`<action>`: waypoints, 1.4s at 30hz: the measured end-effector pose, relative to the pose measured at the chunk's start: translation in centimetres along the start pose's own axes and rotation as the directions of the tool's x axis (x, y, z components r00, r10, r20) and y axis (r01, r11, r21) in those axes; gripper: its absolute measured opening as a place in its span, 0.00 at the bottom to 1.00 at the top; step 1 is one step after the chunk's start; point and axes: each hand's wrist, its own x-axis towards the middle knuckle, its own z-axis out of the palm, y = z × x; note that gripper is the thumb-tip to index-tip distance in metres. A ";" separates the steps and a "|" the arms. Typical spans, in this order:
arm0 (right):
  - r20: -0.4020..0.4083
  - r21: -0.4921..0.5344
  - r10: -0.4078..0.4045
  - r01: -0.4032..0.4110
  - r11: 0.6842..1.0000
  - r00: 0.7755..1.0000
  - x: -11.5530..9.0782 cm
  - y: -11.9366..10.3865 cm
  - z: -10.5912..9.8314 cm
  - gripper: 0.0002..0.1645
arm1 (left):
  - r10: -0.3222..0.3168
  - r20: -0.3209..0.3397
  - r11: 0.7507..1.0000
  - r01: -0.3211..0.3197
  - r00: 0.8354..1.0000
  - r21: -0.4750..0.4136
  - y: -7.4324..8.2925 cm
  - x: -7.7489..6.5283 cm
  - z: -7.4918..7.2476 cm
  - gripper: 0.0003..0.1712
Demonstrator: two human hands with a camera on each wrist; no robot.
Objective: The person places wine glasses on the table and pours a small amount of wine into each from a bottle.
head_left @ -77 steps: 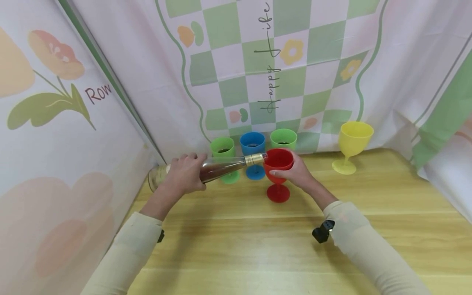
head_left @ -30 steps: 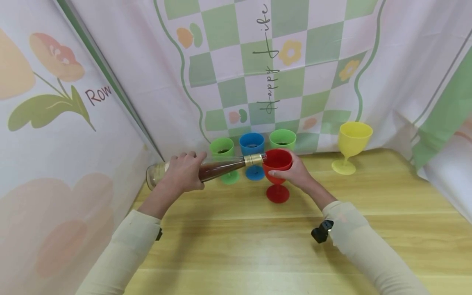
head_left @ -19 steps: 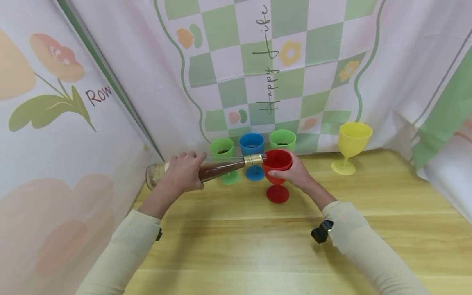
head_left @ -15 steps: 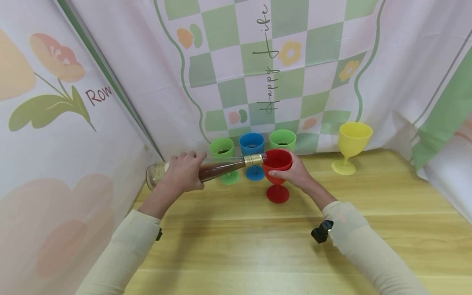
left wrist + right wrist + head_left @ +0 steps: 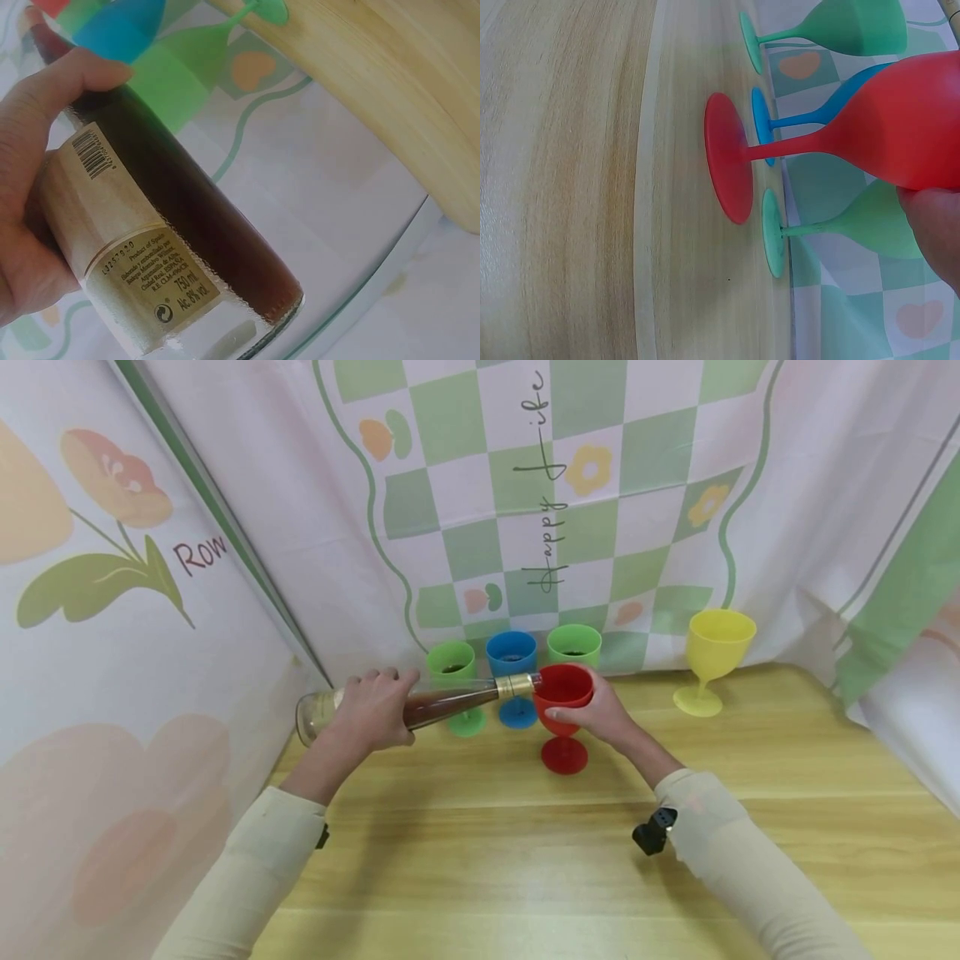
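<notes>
My left hand [image 5: 375, 712] grips a clear wine bottle [image 5: 450, 703] around its body. Dark reddish liquid fills part of it, and it lies nearly level with its gold-banded neck pointing right. The mouth sits at the rim of a red goblet [image 5: 564, 717]. Around the goblet's bowl, my right hand [image 5: 603, 714] holds from the right, thumb on the near side. In the left wrist view, the bottle's back label [image 5: 161, 262] shows. The right wrist view has the red goblet's base [image 5: 729, 157]; whether it touches the table is hard to tell.
Behind the bottle stand a green goblet [image 5: 452, 656], a blue goblet [image 5: 512, 647] and another green goblet [image 5: 574, 639], each with dark liquid inside. A yellow goblet [image 5: 718, 643] stands further right on the wooden table [image 5: 480, 860]. Printed curtains [image 5: 480, 485] hang at the back and left.
Over the last seconds both hands, the bottle and the red goblet stay almost in place. The view shifts very slightly.
</notes>
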 end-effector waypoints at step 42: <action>0.015 0.004 -0.005 0.005 1.000 1.000 0.2 0.3 -0.1 0.46 | 0.019 -0.008 1.000 -0.019 1.000 0.023 0.0 0.1 -0.4 0.42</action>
